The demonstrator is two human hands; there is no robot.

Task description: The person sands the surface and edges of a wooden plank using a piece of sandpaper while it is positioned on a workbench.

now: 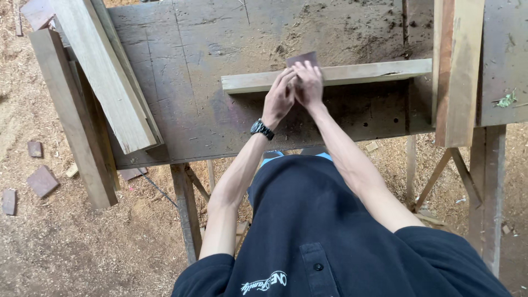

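Observation:
A long pale wooden strip point(363, 72) lies across a worn, dusty workbench point(209, 115). A dark reddish-brown sheet of sandpaper point(303, 58) sticks up above my fingers, resting against the strip. My left hand point(279, 99), with a black watch on the wrist, and my right hand point(308, 83) are pressed together over the strip near its middle, both holding the sandpaper. The lower part of the sheet is hidden under my fingers.
Several long planks point(104, 77) lean across the bench's left end. Another plank point(456, 66) lies upright across the right end. Sawdust covers the ground, with small reddish wood blocks point(42, 180) at the left. Bench legs point(185, 209) stand below.

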